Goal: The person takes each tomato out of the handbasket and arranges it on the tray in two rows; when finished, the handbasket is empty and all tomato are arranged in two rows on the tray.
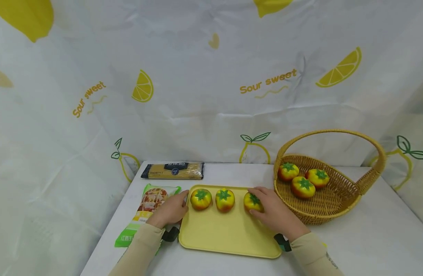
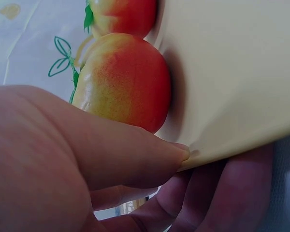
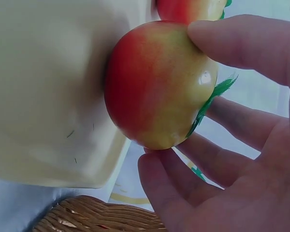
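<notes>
"Head view: what is counted?"

"1 yellow tray (image 1: 228, 237) on 1 white table (image 1: 373, 245). Along the tray's far side are 3 yellow-red fruits, 1 row: left fruit (image 1: 201, 199), middle fruit (image 1: 225, 201), right fruit (image 1: 251, 203)."

"Condition of the hands?"

"2 hands, well apart. The left hand (image 1: 171, 209) pinches the tray's left rim, thumb above, fingers beneath, just beside the left fruit. The right hand (image 1: 271, 209) grips the right fruit between thumb and fingers, at the tray's far right corner. Whether that fruit bears weight on the tray, I cannot tell."

"Right side?"

"1 wicker basket (image 1: 311, 218), 1 arched handle, holding 3 basket fruits (image 1: 303, 187). Fruit total: 6."

"Left side?"

"2 packets: 1 spaghetti packet (image 1: 178, 171), lying far left beyond the tray, and 1 green bag (image 1: 139, 220), left of the tray, partly covered by the left arm."
</notes>
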Demonstrator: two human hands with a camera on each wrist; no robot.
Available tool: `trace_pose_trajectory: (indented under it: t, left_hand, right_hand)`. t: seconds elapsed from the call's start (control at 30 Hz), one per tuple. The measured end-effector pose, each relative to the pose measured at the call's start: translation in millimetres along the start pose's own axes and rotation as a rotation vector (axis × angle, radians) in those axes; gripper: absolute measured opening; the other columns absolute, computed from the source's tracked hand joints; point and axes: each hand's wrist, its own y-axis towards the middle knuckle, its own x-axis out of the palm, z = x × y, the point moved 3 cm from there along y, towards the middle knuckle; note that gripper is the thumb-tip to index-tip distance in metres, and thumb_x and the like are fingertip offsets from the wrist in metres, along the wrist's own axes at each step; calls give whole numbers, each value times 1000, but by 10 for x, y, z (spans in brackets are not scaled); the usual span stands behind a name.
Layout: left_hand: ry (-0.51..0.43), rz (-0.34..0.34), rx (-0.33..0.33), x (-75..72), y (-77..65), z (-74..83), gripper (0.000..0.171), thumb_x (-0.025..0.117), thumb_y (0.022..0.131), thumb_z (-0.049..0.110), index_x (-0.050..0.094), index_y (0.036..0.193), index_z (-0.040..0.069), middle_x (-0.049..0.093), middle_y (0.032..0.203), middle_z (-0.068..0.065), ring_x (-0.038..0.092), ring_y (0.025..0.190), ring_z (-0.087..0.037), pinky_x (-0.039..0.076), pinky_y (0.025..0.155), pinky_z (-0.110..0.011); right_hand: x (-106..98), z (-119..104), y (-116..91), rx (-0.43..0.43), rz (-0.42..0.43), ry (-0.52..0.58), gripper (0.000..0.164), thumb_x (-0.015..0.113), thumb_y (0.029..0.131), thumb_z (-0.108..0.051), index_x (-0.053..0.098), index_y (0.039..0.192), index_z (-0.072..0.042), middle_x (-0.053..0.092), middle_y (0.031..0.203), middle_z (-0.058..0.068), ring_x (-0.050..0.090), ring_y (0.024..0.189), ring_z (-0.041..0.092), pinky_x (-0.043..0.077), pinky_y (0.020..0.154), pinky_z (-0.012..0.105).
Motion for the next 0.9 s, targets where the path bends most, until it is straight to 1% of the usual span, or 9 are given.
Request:
trace_pose_trajectory:
  t: [0.27, 0.47, 0.63, 0.8, 0.9]
  left_hand:
    - [-7, -2, -14, -23, -17, 18, 61, 61, 106, 12, 43, 164, 1, 68, 103, -7, 60, 84, -18, 53, 82, -40]
    - [1, -2, 4, -28, -20, 38, 60, 61, 107, 12, 43, 163, 0, 68, 103, -7, 60, 81, -17, 52, 81, -39]
    - [-5, -5, -5, -21, -15, 39, 60, 60, 107, 12, 43, 164, 1, 69, 105, -7, 60, 82, -17, 53, 83, -40]
    - [-1, -6, -3, -19, -16, 40, 60, 60, 107, 12, 43, 163, 0, 68, 104, -7, 60, 83, -17, 53, 83, -40]
    - [-3, -6, -3, -21, -18, 42, 60, 60, 107, 12, 43, 163, 0, 68, 102, -7, 60, 83, -17, 53, 83, -40]
  right_hand:
    - [-10, -1, -1, 21, -11, 9, 63, 82, 97, -22, 58, 153, -8, 59, 151, 17, 58, 138, 38, 48, 116, 60]
    - [-8, 13, -12, 21, -12, 13, 63, 82, 97, -24, 58, 153, -8, 59, 152, 17, 57, 139, 38, 48, 116, 61]
    - [-4, 25, -9, 25, -14, 21, 64, 82, 97, -25, 57, 154, -9, 58, 153, 16, 57, 140, 38, 48, 116, 61]
    - [-25, 5, -8, 4, 0, 6, 66, 84, 95, -24, 58, 153, -7, 59, 151, 18, 59, 138, 39, 49, 116, 60]
    - [-72, -31, -17, -8, 21, 1, 67, 85, 94, -24, 58, 153, -6, 59, 151, 19, 59, 139, 40, 49, 115, 61]
